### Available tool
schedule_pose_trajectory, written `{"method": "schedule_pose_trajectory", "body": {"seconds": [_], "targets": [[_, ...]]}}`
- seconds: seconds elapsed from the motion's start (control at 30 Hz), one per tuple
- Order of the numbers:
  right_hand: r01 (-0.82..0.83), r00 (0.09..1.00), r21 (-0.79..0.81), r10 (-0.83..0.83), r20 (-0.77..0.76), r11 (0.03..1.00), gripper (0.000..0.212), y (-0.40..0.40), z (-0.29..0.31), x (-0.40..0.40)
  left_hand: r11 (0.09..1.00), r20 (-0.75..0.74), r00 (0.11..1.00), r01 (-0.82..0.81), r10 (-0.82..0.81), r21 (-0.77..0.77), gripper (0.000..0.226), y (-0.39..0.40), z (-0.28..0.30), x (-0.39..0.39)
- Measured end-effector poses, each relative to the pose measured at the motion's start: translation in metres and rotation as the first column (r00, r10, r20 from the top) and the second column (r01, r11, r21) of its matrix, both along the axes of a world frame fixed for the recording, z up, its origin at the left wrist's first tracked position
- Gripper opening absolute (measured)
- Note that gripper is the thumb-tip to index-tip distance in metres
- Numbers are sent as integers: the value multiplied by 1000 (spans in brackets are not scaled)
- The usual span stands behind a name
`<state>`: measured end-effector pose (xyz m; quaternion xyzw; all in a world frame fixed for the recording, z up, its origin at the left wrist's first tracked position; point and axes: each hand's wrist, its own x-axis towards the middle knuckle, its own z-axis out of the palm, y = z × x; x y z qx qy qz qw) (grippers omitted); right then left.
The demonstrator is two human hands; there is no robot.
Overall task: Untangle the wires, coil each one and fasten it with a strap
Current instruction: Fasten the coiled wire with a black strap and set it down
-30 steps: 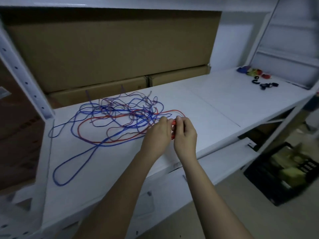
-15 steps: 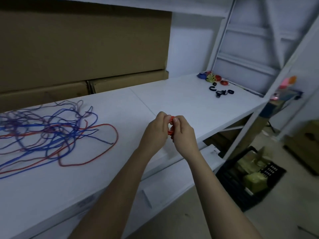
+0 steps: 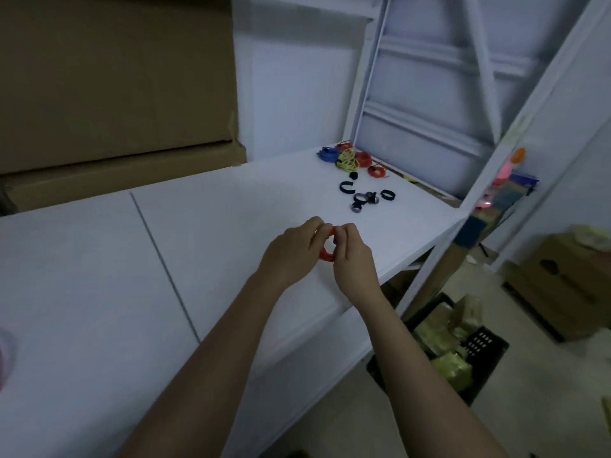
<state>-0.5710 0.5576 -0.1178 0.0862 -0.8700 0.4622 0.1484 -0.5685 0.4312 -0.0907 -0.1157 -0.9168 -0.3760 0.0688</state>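
Observation:
A small red wire coil (image 3: 327, 246) is held between both hands above the white shelf (image 3: 205, 233). My left hand (image 3: 291, 251) grips its left side with curled fingers, and my right hand (image 3: 352, 256) pinches its right side. Farther right on the shelf lie several finished coils, blue (image 3: 327, 154), yellow-green (image 3: 347, 161) and red (image 3: 377, 171). In front of them sit several black straps (image 3: 365, 197). The tangled pile of wires is out of view to the left.
Large cardboard boxes (image 3: 115, 94) stand at the back of the shelf. A white upright post (image 3: 463, 206) rises at the shelf's right end. Below on the floor are a black crate (image 3: 479, 352) with packets and more cardboard boxes (image 3: 562, 279).
My view has swung right, so the tangled wires have left the frame. Both hands, still holding the red coil, have moved right along the shelf toward the straps.

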Motion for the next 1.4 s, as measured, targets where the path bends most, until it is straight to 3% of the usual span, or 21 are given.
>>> {"method": "schedule_pose_trajectory", "body": {"seconds": [0.13,0.37,0.6,0.73,0.9,1.1,1.23,1.33,1.4], "targets": [[48,994,145,-61,91,988,27,50,-5,-76,999,31,998,-51,51,11,25,25,-4,-78],[24,994,227,-47,98,974,23,120,-11,-172,984,85,982,-167,171,-57,22,53,-19,-171],[-224,974,255,210,82,941,24,142,-8,-272,981,226,956,-195,188,9,23,79,-37,-221],[-411,909,355,406,94,839,19,150,-4,-310,969,358,909,-244,213,43,17,98,-38,-224],[-589,794,359,602,85,724,22,148,2,-341,912,374,845,-409,383,-9,5,116,-37,-224],[-771,636,74,766,92,632,29,125,13,-349,738,200,737,-670,646,83,9,128,-32,-219],[-820,543,-68,810,219,568,31,106,17,-348,608,41,624,-772,780,186,5,127,-22,-219],[-819,433,-244,839,330,519,33,92,16,-344,564,-46,566,-805,823,185,7,124,-17,-223],[-800,436,-277,833,340,532,31,87,16,-343,561,-87,555,-808,827,178,7,122,-16,-227]]}}
